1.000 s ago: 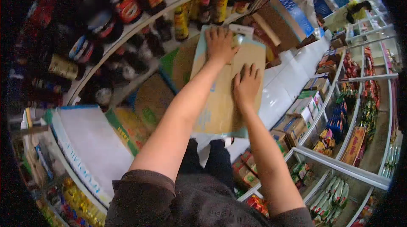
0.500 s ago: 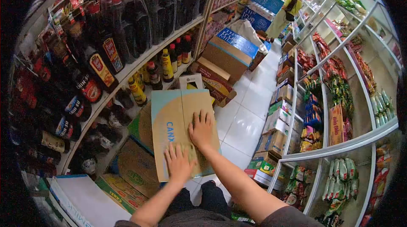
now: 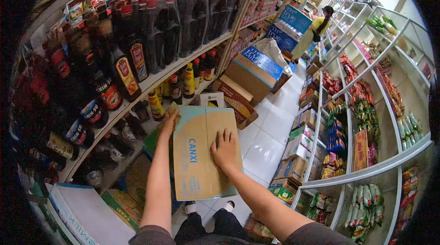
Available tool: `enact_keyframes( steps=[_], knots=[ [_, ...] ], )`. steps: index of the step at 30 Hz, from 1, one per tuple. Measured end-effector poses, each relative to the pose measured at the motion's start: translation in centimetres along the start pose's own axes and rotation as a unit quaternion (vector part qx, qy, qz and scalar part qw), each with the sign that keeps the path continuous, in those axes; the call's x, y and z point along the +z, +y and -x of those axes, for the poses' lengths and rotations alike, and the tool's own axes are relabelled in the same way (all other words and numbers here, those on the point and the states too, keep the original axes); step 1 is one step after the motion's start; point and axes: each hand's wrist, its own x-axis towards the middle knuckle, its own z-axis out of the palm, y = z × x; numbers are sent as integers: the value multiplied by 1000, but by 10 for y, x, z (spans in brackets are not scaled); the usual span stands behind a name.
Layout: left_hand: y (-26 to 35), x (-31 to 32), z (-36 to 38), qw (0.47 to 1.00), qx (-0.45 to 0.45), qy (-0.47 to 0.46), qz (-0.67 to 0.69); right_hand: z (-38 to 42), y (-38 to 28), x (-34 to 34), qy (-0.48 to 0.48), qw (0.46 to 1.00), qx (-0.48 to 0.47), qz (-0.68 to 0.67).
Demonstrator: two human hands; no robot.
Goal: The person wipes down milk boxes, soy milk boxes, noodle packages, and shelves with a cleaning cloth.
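A closed tan cardboard box [image 3: 195, 178] with pale blue corners and the blue word CANXI lies in front of me, above my feet. My left hand [image 3: 169, 122] is at its far left corner, fingers curled in around a small yellowish piece that looks like a cloth, partly hidden. My right hand [image 3: 224, 151] rests flat on the right half of the top, fingers stretched out. Just beyond my left hand, a yellow-labelled bottle [image 3: 156, 106] stands on the lower shelf.
Sauce bottles [image 3: 126, 73] crowd the left shelves. Open cartons [image 3: 250, 78] stand on the floor ahead. A glass-fronted case [image 3: 316, 146] with hanging packets lines the right side. A white carton [image 3: 87, 213] is at lower left. Farther down the tiled aisle stands a person [image 3: 316, 29].
My left hand has slid from the middle of the box top to its far left corner, the yellowish piece going with it. My right hand stays on the top. The view has shifted slightly.
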Motion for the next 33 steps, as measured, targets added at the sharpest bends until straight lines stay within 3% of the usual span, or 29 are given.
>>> enact_keyframes(
  steps=[1,4,8,12,14,15,16,18,19,21,22,24,26,28,33],
  knots=[
    [-42,-19,-29,991,8,-36,125,1,1,3,4,1000,0,0],
    [-127,-10,0,990,-17,45,133,0,3,0,4,1000,0,-4],
    [-11,8,151,934,-279,47,219,2,0,0,16,1000,-5,1],
    [-95,-22,226,941,-246,27,231,3,0,3,32,999,1,-14],
    [-16,9,292,933,-260,107,226,3,-1,-1,33,999,7,-13],
    [-29,10,301,917,-213,78,329,1,-1,-2,16,1000,10,-6],
    [-37,16,306,914,-168,130,346,6,-2,-1,-3,1000,16,0],
    [-1,55,331,879,-130,324,324,14,-1,-1,5,1000,13,-15],
    [-12,55,329,884,-134,318,315,18,0,-2,24,999,-9,-24],
    [-28,67,313,818,-112,235,513,29,-1,-4,9,1000,-9,-12],
    [-26,79,314,817,-116,228,517,31,0,-6,-9,1000,-20,2],
    [-13,108,321,777,-273,106,557,35,3,-11,-24,999,-21,-3],
    [12,155,331,747,-318,152,564,33,1,-11,-77,997,-2,-12],
    [-62,171,318,601,-407,86,682,32,-3,-11,-73,997,-11,-15],
    [13,211,335,675,-491,75,546,32,4,-7,-82,996,-24,-3]
  ],
)
